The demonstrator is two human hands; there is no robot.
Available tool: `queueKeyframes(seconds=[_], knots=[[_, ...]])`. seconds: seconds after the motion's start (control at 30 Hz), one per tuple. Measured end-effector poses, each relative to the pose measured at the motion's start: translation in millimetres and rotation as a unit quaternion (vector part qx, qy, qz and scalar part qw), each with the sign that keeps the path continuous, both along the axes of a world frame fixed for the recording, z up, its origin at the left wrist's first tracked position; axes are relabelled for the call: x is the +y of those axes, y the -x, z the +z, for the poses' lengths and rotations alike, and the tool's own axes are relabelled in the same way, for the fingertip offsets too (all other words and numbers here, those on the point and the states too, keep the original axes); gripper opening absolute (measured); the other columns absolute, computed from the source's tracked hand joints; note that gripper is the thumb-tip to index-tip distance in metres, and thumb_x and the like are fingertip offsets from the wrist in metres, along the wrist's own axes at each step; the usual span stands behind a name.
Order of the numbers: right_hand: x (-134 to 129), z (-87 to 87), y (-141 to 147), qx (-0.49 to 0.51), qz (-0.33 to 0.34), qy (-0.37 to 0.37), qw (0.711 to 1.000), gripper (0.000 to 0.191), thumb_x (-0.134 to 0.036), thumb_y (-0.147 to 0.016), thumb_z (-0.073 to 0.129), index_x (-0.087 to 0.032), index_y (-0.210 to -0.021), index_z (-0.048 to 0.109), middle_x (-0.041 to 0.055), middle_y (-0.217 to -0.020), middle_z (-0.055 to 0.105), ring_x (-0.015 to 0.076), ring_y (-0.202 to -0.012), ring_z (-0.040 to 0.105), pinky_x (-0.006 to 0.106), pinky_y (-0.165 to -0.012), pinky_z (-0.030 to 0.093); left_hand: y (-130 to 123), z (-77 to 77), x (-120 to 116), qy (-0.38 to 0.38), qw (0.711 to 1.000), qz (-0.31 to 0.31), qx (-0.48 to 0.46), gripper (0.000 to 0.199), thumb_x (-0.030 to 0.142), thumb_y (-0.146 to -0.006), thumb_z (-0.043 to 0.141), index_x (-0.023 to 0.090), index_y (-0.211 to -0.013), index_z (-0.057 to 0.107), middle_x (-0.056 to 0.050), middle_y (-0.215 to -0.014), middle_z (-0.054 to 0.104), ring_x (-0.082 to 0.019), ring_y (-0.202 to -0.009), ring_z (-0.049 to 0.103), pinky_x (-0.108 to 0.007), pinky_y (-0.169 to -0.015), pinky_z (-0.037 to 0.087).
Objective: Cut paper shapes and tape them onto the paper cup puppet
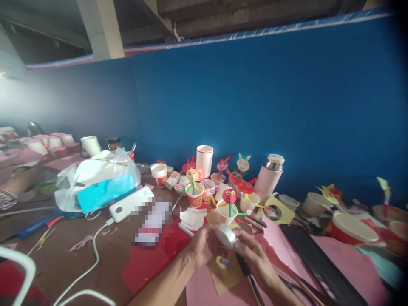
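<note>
At the near centre, just short of the crowded paper cups, both hands are on one thing: a pale round roll, possibly tape. It's up above the yellow paper, with the left hand closed at its left side and the right hand pinching its right edge. Blur hides the exact fingertip contact, and I can't tell whether a loose end is out.

Trouble spot number one, straight beyond: a white cup carrying a red paper face on a stem. It looks light and top-heavy; one forward nudge from the knuckles could tip it into its neighbours. Down below, a dark slim tool lies between the forearms, where a dropping right wrist might catch it. And if the roll slips, being round, it could run off across the pink paper. Over on the left, the white cable trails in loose curves, a snag risk should the left arm swing wide.
</note>
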State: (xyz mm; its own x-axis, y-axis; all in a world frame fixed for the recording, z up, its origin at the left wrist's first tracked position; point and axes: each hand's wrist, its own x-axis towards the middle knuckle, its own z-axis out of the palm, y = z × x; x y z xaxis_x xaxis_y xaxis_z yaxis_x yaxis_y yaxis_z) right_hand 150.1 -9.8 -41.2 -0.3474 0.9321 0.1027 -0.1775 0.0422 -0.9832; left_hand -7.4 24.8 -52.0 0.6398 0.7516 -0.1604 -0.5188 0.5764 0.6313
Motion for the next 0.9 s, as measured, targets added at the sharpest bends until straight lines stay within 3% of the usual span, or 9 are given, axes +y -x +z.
queueKeyframes(seconds=[0.17,0.33,0.6,0.73,0.83,0.9], knots=[[-2.7,0.0,2.2,-0.012,-0.012,0.003,1.0,0.019,-0.038,-0.08,0.052,-0.02,-0.081,0.059,0.0035,-0.071,0.065,0.0233,-0.071,0.061,0.034,-0.064,0.046,-3.1,-5.6,-1.6,-0.009,1.0,0.01,-0.009,0.029,0.039,-0.077,0.046,0.012,-0.081,0.057,-0.008,-0.066,0.062,-0.017,-0.052,0.055,-0.026,-0.048,0.035],[-5.3,5.3,3.5,0.025,-0.005,0.019,0.999,0.014,-0.034,-0.08,0.052,-0.021,-0.076,0.055,0.0022,-0.07,0.064,0.0216,-0.069,0.061,0.032,-0.062,0.045,-4.8,-3.5,-7.1,-0.046,0.998,0.033,0.026,0.028,0.035,-0.079,0.048,0.014,-0.096,0.052,-0.006,-0.072,0.063,-0.016,-0.054,0.056,-0.025,-0.048,0.036],[-1.8,0.0,-1.6,-0.006,-0.05,0.008,0.999,0.018,-0.036,-0.079,0.052,-0.021,-0.07,0.053,0.0006,-0.06,0.06,0.0194,-0.058,0.057,0.031,-0.059,0.045,-10.8,0.7,-15.4,-0.087,0.993,0.045,0.061,0.024,0.037,-0.074,0.051,0.015,-0.082,0.049,-0.004,-0.065,0.06,-0.016,-0.053,0.057,-0.025,-0.048,0.04],[-0.5,-7.1,-3.7,-0.061,-0.115,0.011,0.991,0.025,-0.044,-0.076,0.058,-0.021,-0.067,0.056,0.0002,-0.058,0.059,0.0184,-0.056,0.055,0.029,-0.054,0.046,-9.0,8.5,-19.9,-0.13,0.979,0.035,0.155,0.036,0.049,-0.074,0.054,0.014,-0.079,0.055,-0.005,-0.065,0.061,-0.017,-0.057,0.057,-0.027,-0.051,0.04],[-2.3,-9.6,-2.5,-0.083,-0.107,0.005,0.991,0.029,-0.048,-0.078,0.056,-0.02,-0.069,0.057,0.0019,-0.065,0.063,0.0199,-0.062,0.058,0.029,-0.056,0.047,-6.4,11.8,-21.6,-0.169,0.951,0.036,0.255,0.04,0.053,-0.069,0.061,0.014,-0.067,0.055,-0.002,-0.056,0.055,-0.013,-0.048,0.051,-0.024,-0.047,0.035],[-4.0,-9.6,-1.3,-0.082,-0.091,-0.009,0.992,0.031,-0.048,-0.081,0.052,-0.019,-0.073,0.058,0.0031,-0.071,0.065,0.0209,-0.068,0.06,0.03,-0.06,0.048,-4.8,12.1,-21.1,-0.17,0.946,0.047,0.27,0.04,0.053,-0.067,0.063,0.014,-0.063,0.054,0.0,-0.051,0.051,-0.009,-0.042,0.044,-0.022,-0.042,0.031]])
